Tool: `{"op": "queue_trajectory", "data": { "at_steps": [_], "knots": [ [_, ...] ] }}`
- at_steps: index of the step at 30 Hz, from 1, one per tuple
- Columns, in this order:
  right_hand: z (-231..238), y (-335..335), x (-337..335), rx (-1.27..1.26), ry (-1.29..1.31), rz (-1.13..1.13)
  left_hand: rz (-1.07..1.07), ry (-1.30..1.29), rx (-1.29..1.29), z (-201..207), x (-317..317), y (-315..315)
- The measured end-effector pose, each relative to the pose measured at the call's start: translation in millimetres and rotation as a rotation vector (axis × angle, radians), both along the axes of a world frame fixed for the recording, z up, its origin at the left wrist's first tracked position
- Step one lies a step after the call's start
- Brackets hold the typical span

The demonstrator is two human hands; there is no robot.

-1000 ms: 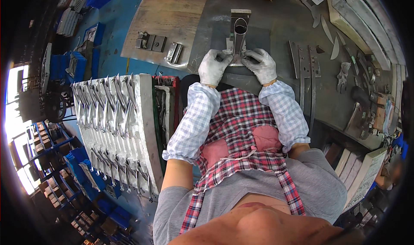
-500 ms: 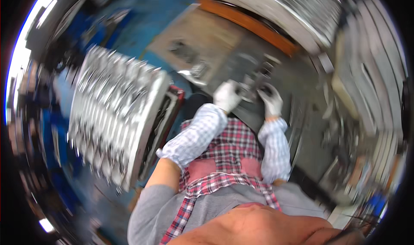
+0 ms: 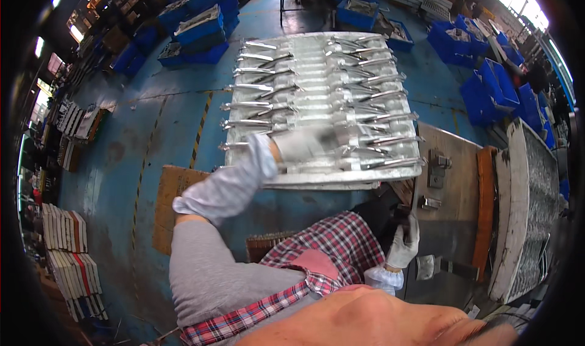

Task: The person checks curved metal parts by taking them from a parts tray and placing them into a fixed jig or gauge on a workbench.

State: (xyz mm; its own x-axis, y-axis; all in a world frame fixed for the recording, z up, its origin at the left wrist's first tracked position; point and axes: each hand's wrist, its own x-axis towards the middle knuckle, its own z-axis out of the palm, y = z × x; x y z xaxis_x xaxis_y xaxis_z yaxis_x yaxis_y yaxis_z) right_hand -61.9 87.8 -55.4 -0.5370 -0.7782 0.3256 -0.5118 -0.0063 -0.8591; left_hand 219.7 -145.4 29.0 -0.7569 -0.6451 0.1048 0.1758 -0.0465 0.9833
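My left hand [image 3: 298, 145], in a white glove, reaches over the near end of a white ridged tray [image 3: 317, 176]. Its fingers are smeared by motion, so what they hold, if anything, is unclear. Two columns of shiny metal tools [image 3: 381, 96], shaped like pliers, lie across the ridges. My right hand [image 3: 404, 247], also gloved, is low at the workbench's left edge, its fingers closed round something dark [image 3: 402, 215] that I cannot make out. Close by on the workbench [image 3: 451, 224] are a small metal block [image 3: 431, 203] and a metal fixture [image 3: 437, 169].
An orange bar [image 3: 485, 194] and another pale tray [image 3: 530, 206] of metal parts border the bench on the right. Blue bins [image 3: 490, 90] stand farther off. Cardboard [image 3: 173, 206] lies on the blue floor at left. Stacked trays [image 3: 67, 261] sit at the far left.
My view has swung left toward the tray. Both hands were together over the bench; my left hand has moved away over the tray, while the right stays by the bench.
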Motion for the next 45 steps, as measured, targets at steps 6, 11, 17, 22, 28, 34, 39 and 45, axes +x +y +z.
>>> {"op": "queue_trajectory", "data": {
  "at_steps": [6, 11, 17, 22, 28, 34, 39, 45],
  "knots": [
    [-39, 15, -21, 0.308, 0.214, -0.192, 0.771, -0.776, -0.706, 0, 128, -248],
    [-49, 17, -15, 0.255, 0.444, -0.258, 0.79, -0.942, -0.669, -70, 151, -340],
    [-57, 27, -9, 0.419, 0.453, -0.193, 0.949, -1.11, -0.524, -93, 161, -327],
    [-68, 1, -2, 0.448, 0.463, -0.098, 0.91, -1.287, -0.874, -79, 152, -324],
    [-75, -32, 8, 0.467, 0.4, 0.083, 0.604, -1.508, -0.983, -69, 151, -335],
    [-100, -15, 12, 0.542, 0.407, 0.168, 0.649, -1.321, -1.085, -69, 146, -328],
    [-106, 5, 9, 0.787, 0.439, 0.247, 0.656, -1.608, -1.015, -53, 166, -346],
    [-103, 20, -4, 0.914, 0.249, 0.206, 1.023, -1.867, -0.452, -53, 193, -358]
  ]
}}
